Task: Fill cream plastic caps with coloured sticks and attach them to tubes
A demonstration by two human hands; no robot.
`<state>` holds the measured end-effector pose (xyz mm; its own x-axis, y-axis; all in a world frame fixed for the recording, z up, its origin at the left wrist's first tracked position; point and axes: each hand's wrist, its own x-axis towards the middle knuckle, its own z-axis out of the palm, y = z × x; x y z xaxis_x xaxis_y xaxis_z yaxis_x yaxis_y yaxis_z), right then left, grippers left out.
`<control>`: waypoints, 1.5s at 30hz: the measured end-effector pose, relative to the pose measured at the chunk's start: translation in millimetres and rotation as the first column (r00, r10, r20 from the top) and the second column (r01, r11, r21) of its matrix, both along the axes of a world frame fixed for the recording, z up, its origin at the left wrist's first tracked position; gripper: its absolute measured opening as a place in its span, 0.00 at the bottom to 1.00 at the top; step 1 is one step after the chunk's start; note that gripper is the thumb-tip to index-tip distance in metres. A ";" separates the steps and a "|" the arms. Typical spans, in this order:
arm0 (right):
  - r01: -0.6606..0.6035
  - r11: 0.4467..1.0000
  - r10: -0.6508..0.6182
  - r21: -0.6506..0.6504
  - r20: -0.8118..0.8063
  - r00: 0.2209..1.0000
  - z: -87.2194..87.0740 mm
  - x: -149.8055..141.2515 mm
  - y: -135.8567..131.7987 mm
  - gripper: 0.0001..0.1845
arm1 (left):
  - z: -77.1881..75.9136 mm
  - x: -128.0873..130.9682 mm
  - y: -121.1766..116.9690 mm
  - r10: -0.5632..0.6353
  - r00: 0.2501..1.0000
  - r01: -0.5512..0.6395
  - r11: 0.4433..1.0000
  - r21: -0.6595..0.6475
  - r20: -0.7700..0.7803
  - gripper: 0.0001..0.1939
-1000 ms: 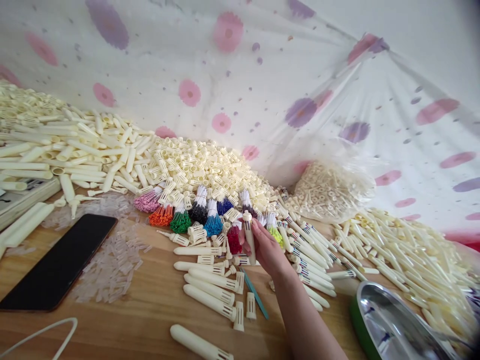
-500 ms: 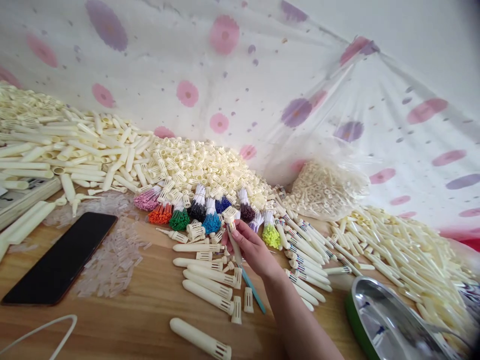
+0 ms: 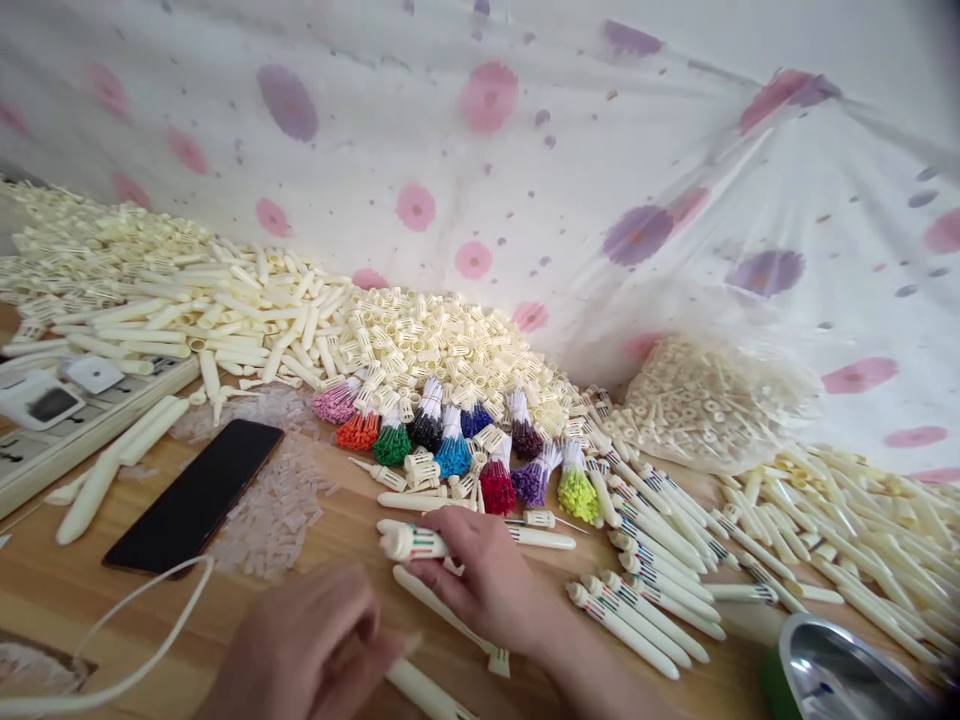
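My right hand (image 3: 484, 580) is closed around a cream multi-colour pen (image 3: 420, 543), with coloured slots showing at its left end. A pale barrel (image 3: 544, 538) sticks out beyond the hand; I cannot tell if it belongs to the same pen. Lower left, my left hand (image 3: 311, 635) is smeared by motion, its fingers curled together with a small pale bit at their tips that I cannot make out. Under and beside the hands lie loose cream barrels (image 3: 427, 690). Just behind stand bundles of coloured refills, among them a red bundle (image 3: 497, 487) and a yellow-green bundle (image 3: 576, 495).
Rows of pens with coloured slots (image 3: 626, 635) lie to the right, near a green-sided metal tin (image 3: 840, 670). Heaps of cream parts (image 3: 450, 340) and a clear bag (image 3: 720, 400) line the back. Leftward are a phone (image 3: 195, 500), clear plastic pieces (image 3: 274, 510), a power strip (image 3: 97, 410) and a white cable (image 3: 180, 625).
The view has swung left. My right hand has come down from the refill bundles and now holds a pen with coloured slots lying sideways. My left hand has entered from below.
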<state>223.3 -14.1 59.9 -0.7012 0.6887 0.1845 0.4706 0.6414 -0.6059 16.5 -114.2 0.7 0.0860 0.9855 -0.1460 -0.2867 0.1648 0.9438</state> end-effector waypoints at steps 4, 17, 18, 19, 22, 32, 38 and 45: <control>0.064 0.952 -0.092 0.301 0.079 0.993 -9.0 -8.6 -2.7 0.03 | 42.3 21.6 43.6 0.154 0.724 -0.012 0.977 0.211 -0.672 0.16; 0.164 0.860 -0.325 0.483 0.271 0.906 -35.5 -5.1 -2.4 0.12 | 33.9 43.3 75.8 -0.022 0.582 0.148 0.986 0.079 -0.813 0.21; 0.172 0.869 -0.336 0.464 0.297 0.894 -36.5 -5.3 -1.8 0.11 | 32.1 44.4 77.5 -0.023 0.596 0.155 0.984 0.087 -0.803 0.21; 0.179 0.882 -0.342 0.436 0.331 0.879 -36.9 -5.5 -0.8 0.11 | 30.3 45.0 79.3 -0.016 0.604 0.158 0.982 0.101 -0.796 0.20; 0.200 0.933 -0.322 0.298 0.447 0.835 -34.8 -4.6 3.8 0.06 | 25.8 45.5 85.7 0.010 0.615 0.180 0.972 0.152 -0.788 0.17; 0.266 0.950 -0.190 -0.161 0.377 0.907 -0.4 31.6 24.1 0.08 | 37.2 44.0 100.9 -0.086 0.693 0.300 0.937 0.177 -0.716 0.18; 0.720 0.615 -0.771 0.322 0.439 0.462 -8.7 126.1 65.0 0.12 | 21.4 9.8 105.7 0.073 0.616 0.097 0.981 0.168 -0.785 0.12; 0.740 0.530 -0.841 0.414 0.366 0.398 -20.1 155.8 68.8 0.17 | 8.8 13.8 100.5 0.057 0.579 0.101 0.985 0.141 -0.813 0.13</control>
<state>379.1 54.7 39.8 0.1308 0.9746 0.1820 0.9905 -0.1204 -0.0669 30.4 -13.7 9.5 0.0313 0.9994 -0.0136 0.6141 -0.0085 0.7892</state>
